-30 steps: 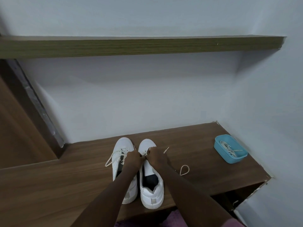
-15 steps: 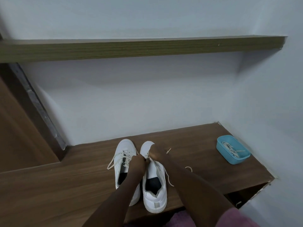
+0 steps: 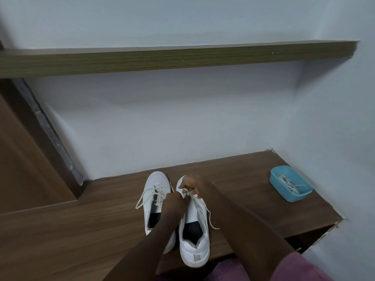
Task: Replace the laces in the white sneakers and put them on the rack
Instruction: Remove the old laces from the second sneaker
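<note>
Two white sneakers stand side by side on the wooden rack top (image 3: pixel 81 230), toes toward the wall. The left sneaker (image 3: pixel 155 201) has a loose lace hanging off its left side. Over the front eyelets of the right sneaker (image 3: pixel 194 240) both my hands work a cream lace (image 3: pixel 207 211). My left hand (image 3: pixel 172 199) pinches the lace near the eyelets. My right hand (image 3: pixel 190 184) pinches the lace too, just above the toe. One lace end trails down the sneaker's right side.
A blue tray (image 3: pixel 288 194) with spare laces lies at the right end of the rack top near the wall. A long wooden shelf (image 3: pixel 182 57) runs overhead. A dark door frame (image 3: pixel 44 130) stands at the left. An opening shows below the rack's right front edge.
The loose lace that lay on the wood right of the sneaker has been drawn in toward the shoe. Both hands stay at the front eyelets, with the right hand slightly nearer the toe.
</note>
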The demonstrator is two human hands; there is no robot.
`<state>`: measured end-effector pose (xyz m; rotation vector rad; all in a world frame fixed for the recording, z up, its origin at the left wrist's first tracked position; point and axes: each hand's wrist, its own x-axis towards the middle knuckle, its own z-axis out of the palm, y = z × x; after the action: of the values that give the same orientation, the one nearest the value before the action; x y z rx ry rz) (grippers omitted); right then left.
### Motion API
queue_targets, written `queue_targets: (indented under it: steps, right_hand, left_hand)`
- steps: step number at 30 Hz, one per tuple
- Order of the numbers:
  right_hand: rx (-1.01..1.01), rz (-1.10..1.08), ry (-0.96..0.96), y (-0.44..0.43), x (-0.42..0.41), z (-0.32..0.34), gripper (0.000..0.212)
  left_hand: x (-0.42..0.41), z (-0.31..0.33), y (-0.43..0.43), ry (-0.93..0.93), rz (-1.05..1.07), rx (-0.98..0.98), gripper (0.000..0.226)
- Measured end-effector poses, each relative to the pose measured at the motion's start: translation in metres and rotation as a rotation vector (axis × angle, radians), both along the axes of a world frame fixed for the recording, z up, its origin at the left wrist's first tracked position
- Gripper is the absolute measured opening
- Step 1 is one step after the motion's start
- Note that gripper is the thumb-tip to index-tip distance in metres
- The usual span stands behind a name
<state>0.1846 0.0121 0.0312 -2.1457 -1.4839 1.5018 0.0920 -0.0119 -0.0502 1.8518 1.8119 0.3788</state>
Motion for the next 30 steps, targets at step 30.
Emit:
queue_targets:
  steps: [30]
  right_hand:
    - [-0.139, -0.192, 0.129, -0.003, 0.037, -0.055, 0.029]
  left_hand:
    - [-0.016, 0.010, 0.027, 0.199, 0.112, 0.291, 0.026]
